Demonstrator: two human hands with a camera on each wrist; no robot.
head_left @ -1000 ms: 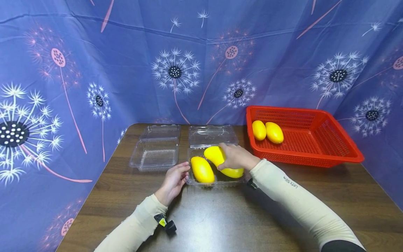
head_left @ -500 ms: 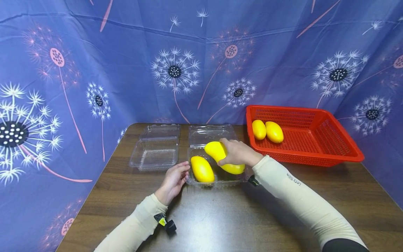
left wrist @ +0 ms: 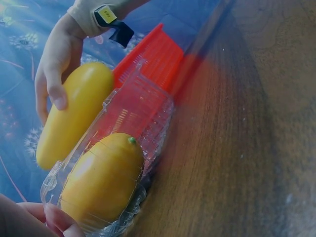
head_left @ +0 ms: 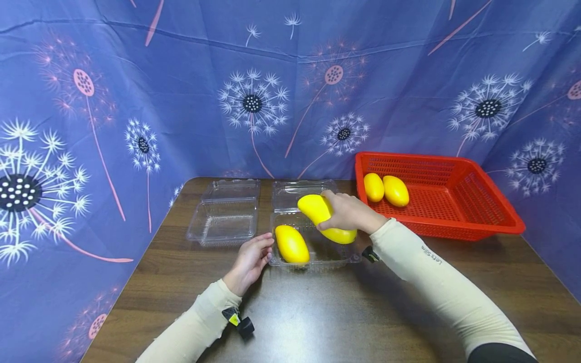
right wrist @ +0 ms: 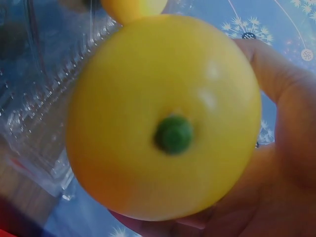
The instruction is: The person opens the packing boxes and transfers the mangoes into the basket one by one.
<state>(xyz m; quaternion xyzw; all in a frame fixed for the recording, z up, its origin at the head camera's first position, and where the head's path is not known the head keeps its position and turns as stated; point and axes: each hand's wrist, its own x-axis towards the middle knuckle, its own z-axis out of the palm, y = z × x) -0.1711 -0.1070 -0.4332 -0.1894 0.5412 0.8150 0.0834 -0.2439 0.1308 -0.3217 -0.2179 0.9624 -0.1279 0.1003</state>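
In the head view my right hand (head_left: 353, 213) grips a yellow mango (head_left: 312, 207), holding it tilted above the right half of an open clear plastic clamshell box (head_left: 329, 261). The right wrist view shows the green stem end of this held mango (right wrist: 148, 84), with fingers and thumb around it. A second mango (head_left: 292, 245) lies in the left half of the same box. My left hand (head_left: 248, 262) pinches the box's rim at its left front corner; the left wrist view shows those fingertips (left wrist: 61, 219) at the rim beside the lying mango (left wrist: 106, 180).
Another open clear clamshell box (head_left: 222, 221) stands to the left. At the back right is a red plastic basket (head_left: 431, 225) with two mangoes (head_left: 396, 191) at its left end. A blue dandelion-print cloth (head_left: 190, 101) hangs behind the wooden table (head_left: 290, 312).
My right hand has lifted the mango from inside the box, up and slightly to the right. The left hand and the other mango have stayed in place.
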